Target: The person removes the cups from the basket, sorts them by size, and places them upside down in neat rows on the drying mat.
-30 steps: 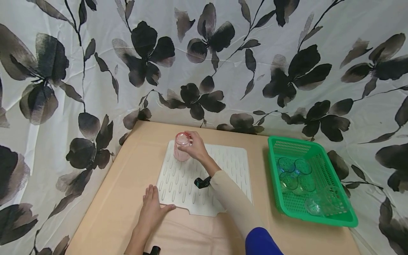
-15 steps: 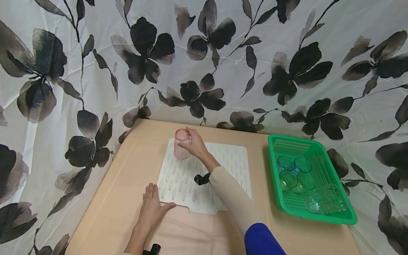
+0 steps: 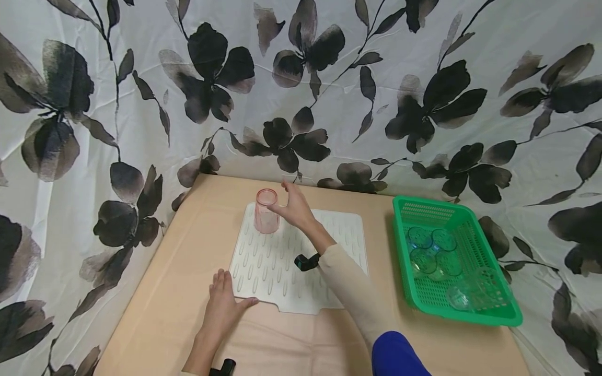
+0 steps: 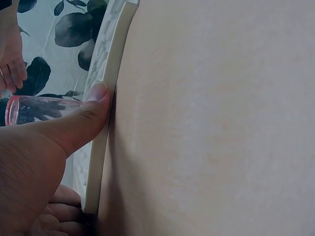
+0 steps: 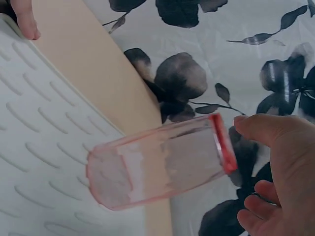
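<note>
A pink-tinted clear glass (image 3: 266,211) stands on the far left corner of a pale drying mat (image 3: 301,277), its thick red end upward. My right hand (image 3: 297,208) is just to the right of the glass, fingers spread and holding nothing. A small gap shows between thumb and glass in the right wrist view. My left hand (image 3: 223,300) rests at the mat's near left corner with its fingers straight. In the left wrist view the thumb (image 4: 96,96) touches the mat's raised edge.
At the right of the table (image 3: 188,230) is a green plastic basket (image 3: 409,292). Several clear glasses (image 3: 449,263) stand in it, and one lies on its side (image 3: 477,292). A floral curtain (image 3: 348,125) hangs behind and along the table's sides.
My right hand has let go of the glass and moved slightly to its right. The glass stays on the mat, and my left hand keeps its place at the corner.
</note>
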A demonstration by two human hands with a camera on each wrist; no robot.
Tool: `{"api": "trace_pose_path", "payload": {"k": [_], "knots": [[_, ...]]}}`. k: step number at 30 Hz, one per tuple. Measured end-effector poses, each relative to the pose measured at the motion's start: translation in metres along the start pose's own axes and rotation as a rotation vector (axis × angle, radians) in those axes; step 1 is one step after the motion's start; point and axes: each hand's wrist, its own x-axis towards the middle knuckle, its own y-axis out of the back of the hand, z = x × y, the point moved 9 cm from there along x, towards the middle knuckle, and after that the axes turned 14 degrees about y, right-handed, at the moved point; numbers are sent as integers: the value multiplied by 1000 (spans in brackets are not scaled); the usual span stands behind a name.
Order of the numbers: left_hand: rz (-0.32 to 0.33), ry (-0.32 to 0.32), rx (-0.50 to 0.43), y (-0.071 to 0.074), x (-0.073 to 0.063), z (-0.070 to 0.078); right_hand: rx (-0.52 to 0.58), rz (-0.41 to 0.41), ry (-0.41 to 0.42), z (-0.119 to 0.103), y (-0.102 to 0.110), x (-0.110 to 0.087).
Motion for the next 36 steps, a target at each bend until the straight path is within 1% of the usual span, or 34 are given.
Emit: {"api": "trace_pose_path", "payload": {"k": [4, 8, 12, 20, 28, 36], "knots": [[-18, 12, 13, 0, 0, -1, -6, 43, 15, -2, 18, -6], [-25, 9, 16, 1, 0, 0, 0, 93, 25, 1, 37, -14], [-28, 12, 11, 1, 1, 2, 4, 126, 37, 3, 54, -23], [-37, 17, 10, 1, 1, 1, -34, 198, 43, -1, 90, -42], [-49, 16, 12, 0, 2, -1, -42, 225, 43, -5, 112, -63], [-45, 5, 9, 0, 2, 0, -66, 297, 100, -10, 137, -89]]}}
